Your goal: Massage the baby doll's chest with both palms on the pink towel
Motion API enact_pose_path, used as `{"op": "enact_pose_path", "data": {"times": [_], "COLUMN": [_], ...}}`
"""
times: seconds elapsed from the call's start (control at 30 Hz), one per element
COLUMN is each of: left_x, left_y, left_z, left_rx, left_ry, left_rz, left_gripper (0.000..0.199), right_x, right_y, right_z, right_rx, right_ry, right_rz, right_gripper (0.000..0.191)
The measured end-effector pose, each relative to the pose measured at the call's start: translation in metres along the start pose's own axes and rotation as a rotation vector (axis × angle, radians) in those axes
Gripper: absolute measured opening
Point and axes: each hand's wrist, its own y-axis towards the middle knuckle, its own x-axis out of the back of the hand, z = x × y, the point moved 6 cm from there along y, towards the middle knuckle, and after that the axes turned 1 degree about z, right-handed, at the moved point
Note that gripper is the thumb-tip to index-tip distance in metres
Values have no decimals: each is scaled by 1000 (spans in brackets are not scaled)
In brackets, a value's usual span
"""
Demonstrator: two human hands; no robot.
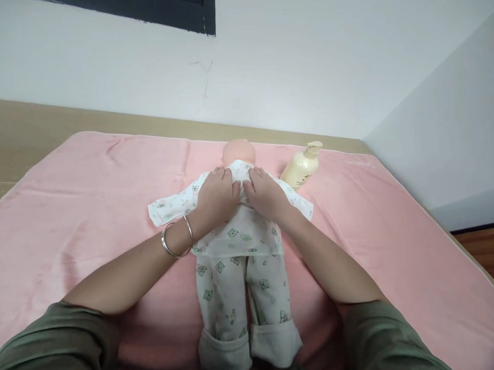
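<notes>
A baby doll (238, 151) lies stretched out with its head at the far end, and no facial features show on the visible part of the head. It wears a white printed long-sleeved top (245, 240) and matching trousers (223, 296) with turned-up cuffs. Both sleeves spread out to the sides. My left hand (218, 194) rests on the upper body, left of the middle, fingers laid flat. Mirroring it on the right, my right hand (265, 194) also lies flat on the top. The thumbs point toward each other with a small gap between them.
A cream pump bottle (301, 169) leans at a tilt beyond the doll's right-hand sleeve. Beneath everything spreads a pink sheet (110, 211) over a wooden surface (22, 128). A white wall (287, 70) stands behind, with another wall (443, 124) at the right.
</notes>
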Motion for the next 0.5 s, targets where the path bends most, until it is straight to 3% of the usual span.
{"op": "enact_pose_path", "data": {"times": [0.17,0.27,0.43,0.5], "left_x": [1,2,-3,-1], "left_y": [-17,-3,18,15], "left_z": [-19,-6,27,22], "left_rx": [-47,-11,214,152], "left_ry": [10,-50,-105,-33], "left_rz": [-6,39,171,166], "left_gripper": [50,42,40,41], "right_x": [1,0,-2,-2], "right_y": [20,7,-21,-18], "right_z": [-24,-9,28,27], "right_rx": [5,32,120,118], "right_ry": [90,12,-72,-43], "right_rz": [42,-9,-121,-107], "right_gripper": [49,50,52,51]}}
